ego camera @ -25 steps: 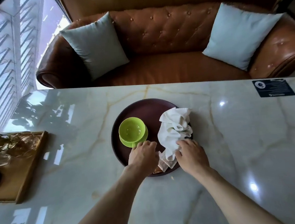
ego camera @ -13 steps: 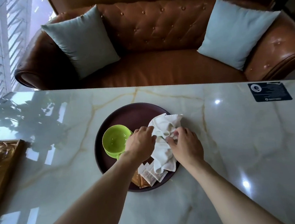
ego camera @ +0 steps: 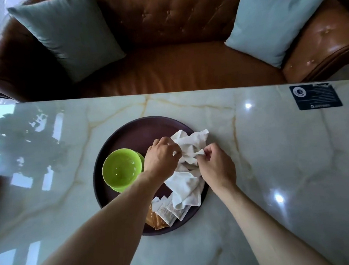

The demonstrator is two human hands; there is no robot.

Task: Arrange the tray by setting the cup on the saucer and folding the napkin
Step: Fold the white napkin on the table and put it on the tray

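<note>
A round dark brown tray (ego camera: 136, 131) lies on the marble table. On its left side stands a lime green cup (ego camera: 121, 170) on a matching green saucer (ego camera: 141, 157), of which only a sliver shows. A crumpled white napkin (ego camera: 187, 183) covers the tray's right side. My left hand (ego camera: 161, 156) pinches the napkin's upper left part. My right hand (ego camera: 216, 167) pinches a fold near its middle. Both hands are shut on the cloth.
Several sugar packets (ego camera: 165, 213) lie at the tray's near edge, partly under the napkin. A dark card (ego camera: 315, 96) sits at the table's far right. Behind the table is a brown leather sofa (ego camera: 175, 69) with two pale blue cushions.
Both hands moved from the tray's near edge up to the napkin's upper folds and took hold of them. The view shifted right, so the wooden tray at left left the frame.
</note>
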